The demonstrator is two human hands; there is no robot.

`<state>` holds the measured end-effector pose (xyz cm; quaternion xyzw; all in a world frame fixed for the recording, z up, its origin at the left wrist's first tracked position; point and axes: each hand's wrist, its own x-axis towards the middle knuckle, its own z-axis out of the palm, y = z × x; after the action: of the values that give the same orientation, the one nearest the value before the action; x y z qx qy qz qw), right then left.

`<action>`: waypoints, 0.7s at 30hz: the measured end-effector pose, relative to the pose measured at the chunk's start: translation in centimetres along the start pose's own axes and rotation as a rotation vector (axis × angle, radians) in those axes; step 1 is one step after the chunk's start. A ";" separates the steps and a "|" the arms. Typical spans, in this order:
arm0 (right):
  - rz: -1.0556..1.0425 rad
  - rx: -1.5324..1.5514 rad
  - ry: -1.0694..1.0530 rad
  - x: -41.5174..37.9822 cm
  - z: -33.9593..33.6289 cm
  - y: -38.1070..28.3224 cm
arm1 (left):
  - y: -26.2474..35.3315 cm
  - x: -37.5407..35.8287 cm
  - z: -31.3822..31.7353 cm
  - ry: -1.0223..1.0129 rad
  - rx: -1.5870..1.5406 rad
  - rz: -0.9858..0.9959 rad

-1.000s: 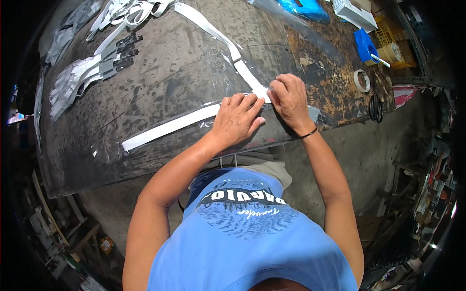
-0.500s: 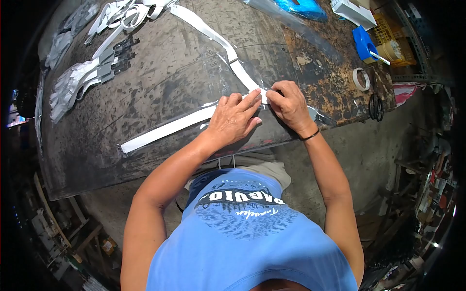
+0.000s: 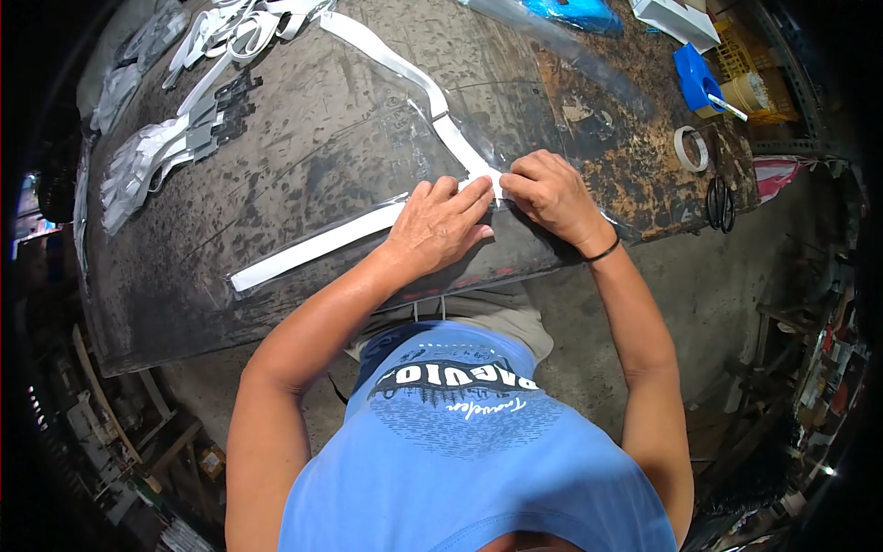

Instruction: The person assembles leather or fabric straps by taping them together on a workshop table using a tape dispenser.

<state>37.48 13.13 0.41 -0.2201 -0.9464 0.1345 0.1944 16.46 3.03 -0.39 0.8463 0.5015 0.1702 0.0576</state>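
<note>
A long white strap (image 3: 317,247) lies along the near side of the dark table. My left hand (image 3: 437,221) rests on its right part, fingers apart and fingertips pressing near the place where a second white strap (image 3: 386,57) comes down from the back. Just right of that spot my right hand (image 3: 549,195) is closed, thumb and index finger pinched at the white material's edge. What sits between those fingertips is too small to make out. Clear plastic film shows around the straps.
A bundle of white straps with grey buckles (image 3: 204,129) lies at the left, with more coiled white strap (image 3: 253,32) behind. At the right are a blue tape dispenser (image 3: 692,78), a tape roll (image 3: 690,148) and black loops (image 3: 720,203) at the table's edge.
My right hand has shifted slightly, its wrist turning outward to the right. My left hand has stayed almost in place on the strap.
</note>
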 end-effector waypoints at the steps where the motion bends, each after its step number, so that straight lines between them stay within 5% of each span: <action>1: 0.000 0.003 0.000 -0.1 -0.1 0.0 | 0.0 0.0 0.0 -0.001 0.005 0.007; 10: 0.159 0.176 0.129 -1.9 -0.2 -0.5 | -0.1 -0.2 -0.3 -0.102 0.001 -0.010; 21: 0.096 -0.120 0.100 -2.8 1.3 -2.2 | -0.3 -0.2 -0.5 -0.119 -0.023 -0.004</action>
<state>38.44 9.73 -0.84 -0.2829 -0.9302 0.0754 0.2212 15.97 2.98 0.00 0.8531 0.4970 0.1253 0.0973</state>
